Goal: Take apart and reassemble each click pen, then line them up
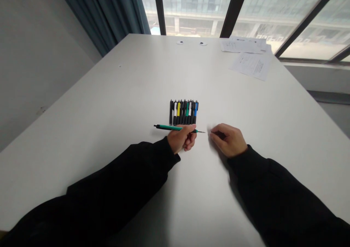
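Note:
My left hand (pixel 182 138) is closed round a green pen (pixel 171 127), held level across the white table (pixel 109 105), its thin tip pointing right toward my right hand. My right hand (pixel 229 139) rests on the table a little to the right, fingers curled with fingertips pinched together; whether it holds anything small is hidden. Just behind my left hand lies a neat row of several pens (pixel 183 112), side by side, with black, white, yellow, green and blue barrels.
Printed paper sheets (pixel 251 65) lie at the far right of the table, near the window. Two small round discs (pixel 191 43) sit at the far edge. A dark curtain (pixel 109 14) hangs at the back left.

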Motion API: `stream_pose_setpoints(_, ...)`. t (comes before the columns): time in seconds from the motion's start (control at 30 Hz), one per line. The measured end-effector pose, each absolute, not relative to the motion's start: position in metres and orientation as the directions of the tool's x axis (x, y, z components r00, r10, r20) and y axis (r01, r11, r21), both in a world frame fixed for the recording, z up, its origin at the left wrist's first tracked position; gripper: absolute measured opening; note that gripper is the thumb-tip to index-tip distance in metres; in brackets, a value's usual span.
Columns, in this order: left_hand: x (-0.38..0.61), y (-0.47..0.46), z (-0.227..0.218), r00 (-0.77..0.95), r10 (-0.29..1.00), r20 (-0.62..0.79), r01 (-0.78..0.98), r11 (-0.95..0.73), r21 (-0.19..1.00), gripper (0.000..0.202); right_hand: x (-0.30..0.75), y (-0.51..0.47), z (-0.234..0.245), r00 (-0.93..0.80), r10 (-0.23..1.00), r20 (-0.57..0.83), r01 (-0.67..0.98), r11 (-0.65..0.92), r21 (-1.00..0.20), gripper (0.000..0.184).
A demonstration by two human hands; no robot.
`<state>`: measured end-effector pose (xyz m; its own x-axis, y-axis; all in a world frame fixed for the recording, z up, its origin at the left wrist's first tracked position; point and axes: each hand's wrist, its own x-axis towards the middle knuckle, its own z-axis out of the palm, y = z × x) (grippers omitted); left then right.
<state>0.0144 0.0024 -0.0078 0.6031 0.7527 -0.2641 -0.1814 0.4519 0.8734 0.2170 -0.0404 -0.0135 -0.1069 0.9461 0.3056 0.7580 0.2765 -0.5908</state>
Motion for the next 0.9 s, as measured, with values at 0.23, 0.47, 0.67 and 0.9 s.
stream_pose_setpoints(0.23, 0.0148, 0.0027, -0.0059, 0.608, 0.737, -0.296, -0.161, 0.480, 0.862, 0.048, 0.2162, -0.0386, -0.0116, -0.207, 0.954, 0.215, 0.786, 0.293, -0.544, 0.008)
stream_pose_setpoints(0.47, 0.0147, 0.0032, -0.0067, 0.633, 0.731, -0.252, -0.172, 0.451, 0.876, 0.049, 0.2129, -0.0390, -0.0115, -0.242, 0.947, 0.210, 0.814, 0.316, -0.487, 0.017)
stream_pose_setpoints(0.67, 0.0141, 0.0040, -0.0089, 0.638, 0.728, -0.250, -0.168, 0.449, 0.878, 0.047, 0.2148, -0.0378, -0.0140, -0.232, 0.951, 0.202, 0.802, 0.305, -0.514, 0.018)
stream_pose_setpoints(0.9, 0.0128, 0.0041, -0.0114, 0.645, 0.719, -0.258, -0.157, 0.455, 0.876, 0.046, 0.2102, -0.0450, -0.0076, -0.174, 0.927, 0.332, 0.712, 0.351, -0.608, 0.015)
